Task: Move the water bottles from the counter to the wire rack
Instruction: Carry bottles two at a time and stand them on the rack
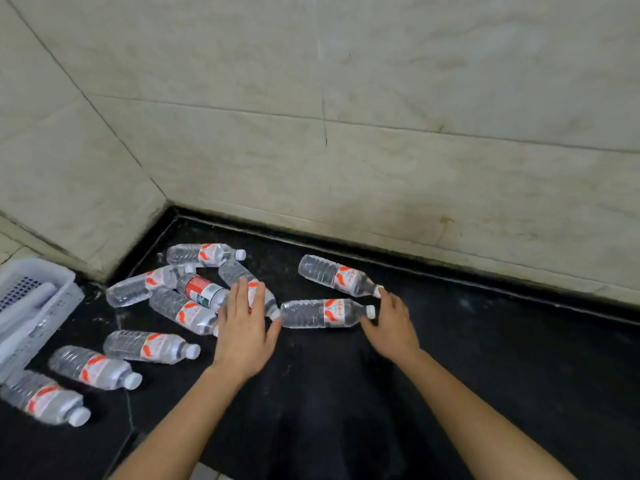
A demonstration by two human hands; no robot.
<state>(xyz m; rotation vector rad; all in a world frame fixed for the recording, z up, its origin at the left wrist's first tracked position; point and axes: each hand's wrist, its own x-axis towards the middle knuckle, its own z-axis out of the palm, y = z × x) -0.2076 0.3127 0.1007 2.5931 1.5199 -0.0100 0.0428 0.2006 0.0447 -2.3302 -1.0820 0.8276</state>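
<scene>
Wall of pale marbled tiles fills the upper half and turns a corner at the left; below it lies the black, speckled surface; a white slotted basket stands at its left edge.

Two bare forearms reach in from the bottom; the left grip lies flat, fingers straight and close together, over the neck end of a slanted bottle; the right grip is loosely spread and holds nothing, one fingertip touching the white cap of the far bottle, the thumb just beside the neck of the near bottle, which lies between the two grips.

Every bottle lies on its side on the surface; five are heaped near the corner, the slanted one and a red-labelled bottle among them; three more lie in a row toward the front left, caps pointing right.
</scene>
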